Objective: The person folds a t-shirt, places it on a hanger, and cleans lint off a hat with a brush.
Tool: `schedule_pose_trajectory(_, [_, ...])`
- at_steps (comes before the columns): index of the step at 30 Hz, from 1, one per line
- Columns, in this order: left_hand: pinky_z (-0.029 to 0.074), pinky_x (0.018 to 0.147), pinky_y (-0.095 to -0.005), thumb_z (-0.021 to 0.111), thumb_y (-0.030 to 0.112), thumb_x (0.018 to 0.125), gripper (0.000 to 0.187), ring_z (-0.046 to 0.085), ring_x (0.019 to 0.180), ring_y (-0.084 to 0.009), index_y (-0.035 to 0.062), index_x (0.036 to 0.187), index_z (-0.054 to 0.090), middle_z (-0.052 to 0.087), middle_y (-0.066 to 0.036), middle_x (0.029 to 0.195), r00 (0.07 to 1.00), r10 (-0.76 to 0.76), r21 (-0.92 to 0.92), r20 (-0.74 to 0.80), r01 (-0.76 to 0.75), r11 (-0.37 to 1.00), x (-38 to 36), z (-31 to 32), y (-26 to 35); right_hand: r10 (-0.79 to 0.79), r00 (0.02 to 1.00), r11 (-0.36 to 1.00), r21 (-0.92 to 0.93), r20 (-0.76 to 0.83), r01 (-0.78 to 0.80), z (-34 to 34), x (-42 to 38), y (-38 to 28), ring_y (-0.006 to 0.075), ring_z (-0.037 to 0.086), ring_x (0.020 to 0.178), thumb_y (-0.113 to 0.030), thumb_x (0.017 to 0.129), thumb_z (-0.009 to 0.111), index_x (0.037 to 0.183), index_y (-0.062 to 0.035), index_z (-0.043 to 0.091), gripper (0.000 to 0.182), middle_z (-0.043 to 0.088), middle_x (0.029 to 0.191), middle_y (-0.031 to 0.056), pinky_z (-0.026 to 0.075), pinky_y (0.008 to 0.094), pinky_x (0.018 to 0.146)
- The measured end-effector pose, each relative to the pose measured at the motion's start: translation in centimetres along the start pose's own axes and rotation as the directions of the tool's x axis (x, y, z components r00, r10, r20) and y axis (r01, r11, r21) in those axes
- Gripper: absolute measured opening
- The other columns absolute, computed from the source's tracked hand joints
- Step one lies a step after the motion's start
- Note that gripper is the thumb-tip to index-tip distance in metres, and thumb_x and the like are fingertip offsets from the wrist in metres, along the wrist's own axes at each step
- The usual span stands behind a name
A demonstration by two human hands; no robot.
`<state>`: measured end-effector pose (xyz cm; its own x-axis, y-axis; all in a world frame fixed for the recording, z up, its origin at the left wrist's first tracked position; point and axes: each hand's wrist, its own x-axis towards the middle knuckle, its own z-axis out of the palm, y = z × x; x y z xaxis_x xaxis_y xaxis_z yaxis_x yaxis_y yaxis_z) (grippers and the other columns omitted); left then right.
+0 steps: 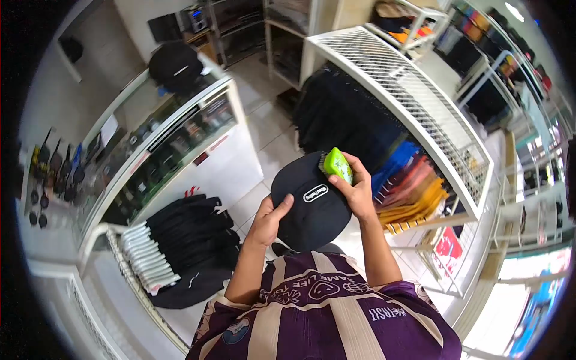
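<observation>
A black cap [309, 225] with a small white oval label on its front is held in front of my chest. My left hand [269, 221] grips its left side, thumb lying on top of the fabric and the other fingers hidden beneath. In my right hand [356, 187] is a bright green brush [338, 165], pinched between thumb and fingers. Its dark bristles meet the cap's upper right part, near the brim.
Left stands a glass display counter [174, 129] with black caps [176, 66] on top. Below it, black garments [186, 240] hang on white hangers. A white mesh-topped rack [408, 90] at right holds dark clothes [348, 111] and yellow ones [417, 201]. Tiled floor [270, 117] runs between them.
</observation>
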<state>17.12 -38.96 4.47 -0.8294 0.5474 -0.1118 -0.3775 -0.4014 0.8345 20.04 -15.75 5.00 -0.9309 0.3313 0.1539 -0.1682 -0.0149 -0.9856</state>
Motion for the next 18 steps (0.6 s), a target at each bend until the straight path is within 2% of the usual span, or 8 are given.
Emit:
schedule_pose_trajectory(4, [0.051, 0.105, -0.0338, 0.059, 0.025, 0.109, 0.040, 0.066, 0.119, -0.0188, -0.0022, 0.139, 0.061, 0.069, -0.011, 0.133, 0.997, -0.007, 0.003, 0.073, 0.006, 1.000, 1.5, 3.2, -1.6, -0.147, 0.985, 0.978, -0.160, -0.088, 0.132, -5.2, -3.2, -0.6, 0.0185, 0.062, 0.115, -0.018, 0.083, 0.090, 0.139, -0.0034, 0.062, 0.065, 0.067, 0.125, 0.0092, 0.046, 0.0329, 0.103])
schedule_pose_trajectory(7, [0.051, 0.106, -0.0353, 0.060, 0.024, 0.109, 0.040, 0.066, 0.121, -0.0206, -0.0025, 0.138, 0.061, 0.069, -0.012, 0.134, 0.989, -0.037, -0.073, 0.141, 0.048, 0.996, 2.4, 6.0, -2.6, -0.036, 0.988, 0.955, -0.298, -0.148, -0.010, -11.2, -6.0, 0.1, 0.0200, 0.061, 0.116, -0.019, 0.082, 0.090, 0.140, -0.0039, 0.062, 0.065, 0.066, 0.124, 0.0100, 0.045, 0.0342, 0.104])
schedule_pose_trajectory(8, [0.051, 0.106, -0.0353, 0.060, 0.024, 0.109, 0.040, 0.066, 0.121, -0.0206, -0.0025, 0.138, 0.061, 0.069, -0.012, 0.134, 0.986, -0.044, -0.070, 0.159, 0.056, 0.996, 2.5, 6.8, -3.1, -0.183, 0.966, 0.836, -0.545, -0.186, 0.053, -12.7, -6.8, 0.1, 0.0210, 0.061, 0.115, -0.019, 0.083, 0.090, 0.138, -0.0028, 0.063, 0.063, 0.066, 0.124, 0.0098, 0.046, 0.0351, 0.104])
schedule_pose_trajectory(10, [0.051, 0.106, -0.0352, 0.060, 0.023, 0.109, 0.039, 0.065, 0.122, -0.0208, -0.0023, 0.139, 0.061, 0.068, -0.012, 0.135, 0.984, -0.053, -0.064, 0.168, 0.064, 0.996, 2.9, 8.2, -4.5, -0.019, 0.933, 0.982, -0.180, -0.359, -0.049, -14.0, -8.9, -2.0, 0.0223, 0.061, 0.118, -0.019, 0.082, 0.090, 0.136, -0.0023, 0.063, 0.062, 0.065, 0.126, 0.0101, 0.046, 0.0361, 0.105])
schedule_pose_trajectory(11, [0.050, 0.108, -0.0353, 0.060, 0.023, 0.109, 0.040, 0.065, 0.123, -0.0210, -0.0023, 0.140, 0.060, 0.067, -0.012, 0.137, 0.983, -0.071, -0.058, 0.171, 0.082, 0.995, 2.8, 8.8, -5.4, -0.069, 0.928, 0.989, -0.145, -0.366, 0.016, -15.1, -9.6, -1.7, 0.0220, 0.060, 0.119, -0.018, 0.081, 0.090, 0.136, -0.0021, 0.062, 0.064, 0.065, 0.124, 0.0094, 0.044, 0.0351, 0.106])
schedule_pose_trajectory(14, [0.050, 0.108, -0.0354, 0.060, 0.022, 0.108, 0.041, 0.064, 0.125, -0.0213, -0.0026, 0.142, 0.058, 0.067, -0.012, 0.138, 0.978, -0.106, -0.063, 0.180, 0.119, 0.991, 1.8, 12.1, -7.3, -0.213, 0.950, 0.926, -0.357, -0.230, 0.122, -16.7, -11.2, -3.1, 0.0217, 0.060, 0.120, -0.019, 0.081, 0.091, 0.138, -0.0028, 0.061, 0.066, 0.066, 0.125, 0.0092, 0.043, 0.0342, 0.107])
schedule_pose_trajectory(16, [0.049, 0.109, -0.0356, 0.060, 0.021, 0.108, 0.041, 0.063, 0.126, -0.0216, -0.0026, 0.142, 0.057, 0.066, -0.012, 0.139, 0.970, -0.125, -0.105, 0.208, 0.149, 0.983, 1.7, 12.7, -8.8, -0.131, 0.959, 0.965, -0.255, -0.251, 0.065, -18.4, -11.6, -1.1, 0.0233, 0.061, 0.119, -0.023, 0.082, 0.091, 0.138, -0.0036, 0.062, 0.066, 0.066, 0.126, 0.0106, 0.044, 0.0349, 0.107])
schedule_pose_trajectory(18, [0.049, 0.109, -0.0358, 0.060, 0.020, 0.108, 0.042, 0.063, 0.127, -0.0219, -0.0026, 0.143, 0.057, 0.066, -0.012, 0.139, 0.966, -0.135, -0.150, 0.220, 0.170, 0.974, 1.3, 13.4, -9.7, -0.100, 0.952, 0.875, -0.482, -0.290, -0.054, -21.3, -12.3, 0.5, 0.0234, 0.062, 0.118, -0.023, 0.084, 0.090, 0.140, -0.0035, 0.060, 0.067, 0.066, 0.127, 0.0122, 0.047, 0.0361, 0.105])
